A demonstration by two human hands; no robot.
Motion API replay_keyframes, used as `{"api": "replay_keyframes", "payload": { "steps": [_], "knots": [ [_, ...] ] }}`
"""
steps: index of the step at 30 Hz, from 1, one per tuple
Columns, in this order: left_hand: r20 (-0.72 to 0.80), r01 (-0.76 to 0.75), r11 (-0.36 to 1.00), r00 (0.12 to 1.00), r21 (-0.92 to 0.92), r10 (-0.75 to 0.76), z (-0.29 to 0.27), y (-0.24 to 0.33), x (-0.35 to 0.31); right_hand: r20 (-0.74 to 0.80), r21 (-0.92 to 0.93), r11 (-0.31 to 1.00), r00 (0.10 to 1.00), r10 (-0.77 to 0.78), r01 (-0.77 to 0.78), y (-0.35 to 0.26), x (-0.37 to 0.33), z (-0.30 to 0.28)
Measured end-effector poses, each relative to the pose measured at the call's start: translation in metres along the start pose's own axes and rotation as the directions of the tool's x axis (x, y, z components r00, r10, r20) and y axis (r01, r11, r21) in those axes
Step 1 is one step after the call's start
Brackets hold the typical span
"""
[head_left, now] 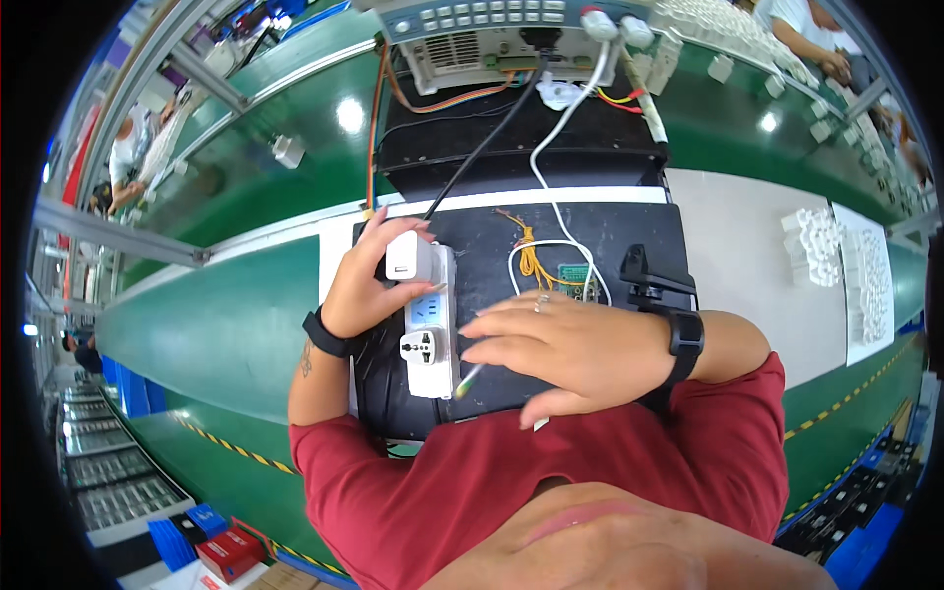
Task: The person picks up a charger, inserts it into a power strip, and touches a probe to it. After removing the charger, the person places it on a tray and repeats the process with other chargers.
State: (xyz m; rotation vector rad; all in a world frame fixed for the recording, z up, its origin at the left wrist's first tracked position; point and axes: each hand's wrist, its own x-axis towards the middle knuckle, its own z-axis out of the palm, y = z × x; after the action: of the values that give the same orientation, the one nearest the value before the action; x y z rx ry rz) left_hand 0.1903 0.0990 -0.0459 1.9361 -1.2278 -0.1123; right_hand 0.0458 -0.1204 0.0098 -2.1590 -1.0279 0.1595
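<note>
My left hand [372, 280] wraps its thumb and fingers around a white USB charger [403, 264] at the far end of a white power strip [430, 379]. A white travel adapter [417, 346] sits in the strip's near end. To the right, my right hand [556, 349] hovers palm down with fingers stretched and thumb apart. From under its fingertips sticks a thin white piece with a yellow-green tip [464, 387], blurred; whether the hand touches it is hidden. A small green circuit board [572, 272] lies partly behind this hand, beside a white cable [513, 258] and a bundle of yellow wire [529, 254].
A grey bench instrument [472, 54] stands on a black shelf at the back, with black and white cables running down from it. A black clamp [644, 275] is right of the board. White plastic parts [812, 246] stand at the right. Other people work farther off.
</note>
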Motion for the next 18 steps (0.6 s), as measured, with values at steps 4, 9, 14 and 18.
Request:
{"api": "replay_keyframes", "payload": {
  "steps": [4, 9, 14, 18],
  "knots": [
    [-0.053, -0.113, 0.993, 0.992, 0.032, 0.115, -0.006, 0.012, 0.002, -0.246, 0.204, 0.972, 0.954, 0.169, -0.12, 0.012, -0.045, -0.003],
    [-0.53, -0.025, 0.988, 0.846, -0.155, -0.062, -0.056, 0.012, 0.015, -0.594, 0.183, 0.885, 0.669, 0.446, -0.428, 0.055, -0.107, -0.04],
    [-0.414, 0.431, 0.592, 0.893, 0.681, -0.174, -0.101, -0.084, 0.079, -0.714, 0.425, 0.667, 0.226, 0.663, -0.612, 0.166, -0.153, -0.105],
    [0.024, -0.059, -0.164, 0.979, 0.985, -0.205, -0.094, -0.173, 0.119, -0.802, 0.205, 0.408, 0.086, 0.592, -0.89, 0.254, -0.147, -0.134]
  ]
}}
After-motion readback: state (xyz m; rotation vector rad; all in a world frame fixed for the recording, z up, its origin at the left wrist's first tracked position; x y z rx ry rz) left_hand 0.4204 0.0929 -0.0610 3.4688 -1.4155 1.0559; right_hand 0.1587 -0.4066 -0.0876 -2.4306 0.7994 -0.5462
